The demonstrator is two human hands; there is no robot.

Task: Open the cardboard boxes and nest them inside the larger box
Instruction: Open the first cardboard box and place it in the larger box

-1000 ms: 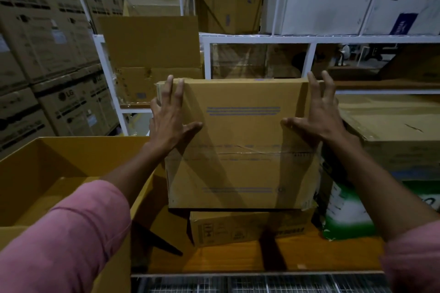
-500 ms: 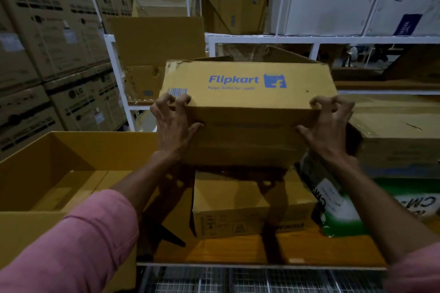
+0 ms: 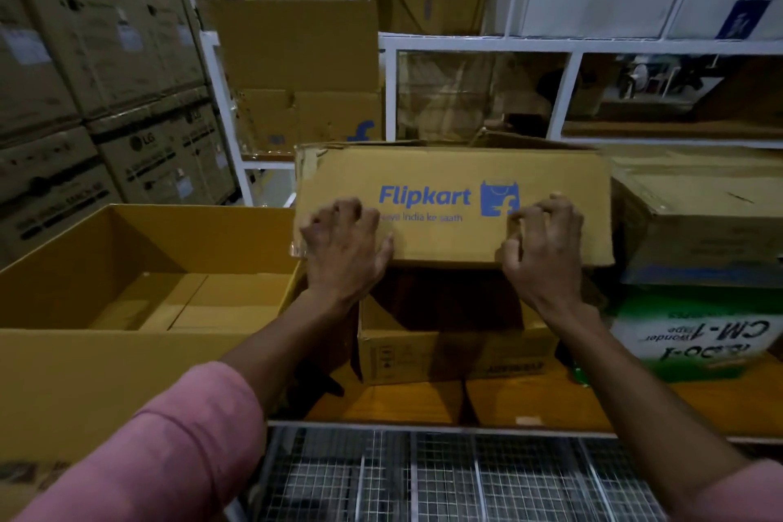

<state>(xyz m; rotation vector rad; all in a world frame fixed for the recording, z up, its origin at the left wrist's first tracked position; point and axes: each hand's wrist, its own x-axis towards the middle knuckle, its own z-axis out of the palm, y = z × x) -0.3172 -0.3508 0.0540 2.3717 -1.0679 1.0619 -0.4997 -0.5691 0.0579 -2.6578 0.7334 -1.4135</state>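
A brown Flipkart box (image 3: 449, 170) is held in front of me, its printed side facing up toward me and its flaps at the far side partly lifted. My left hand (image 3: 345, 246) grips its near left edge with curled fingers. My right hand (image 3: 544, 250) grips the near right edge the same way. Under it a smaller shut cardboard box (image 3: 449, 352) rests on the wooden shelf (image 3: 551, 398). A large open cardboard box (image 3: 140, 352) stands to the left, with only its bottom flaps showing inside.
A green and white carton (image 3: 695, 335) sits at the right under a flat brown box (image 3: 703, 220). Stacked LG cartons (image 3: 97, 68) fill the left. White rack frames (image 3: 567, 97) stand behind. A wire mesh surface (image 3: 445, 479) lies below the shelf edge.
The box has been tipped away from me, from its taped face to the Flipkart side. Both hands shifted from flat on the face to gripping its near edge, and the box came lower.
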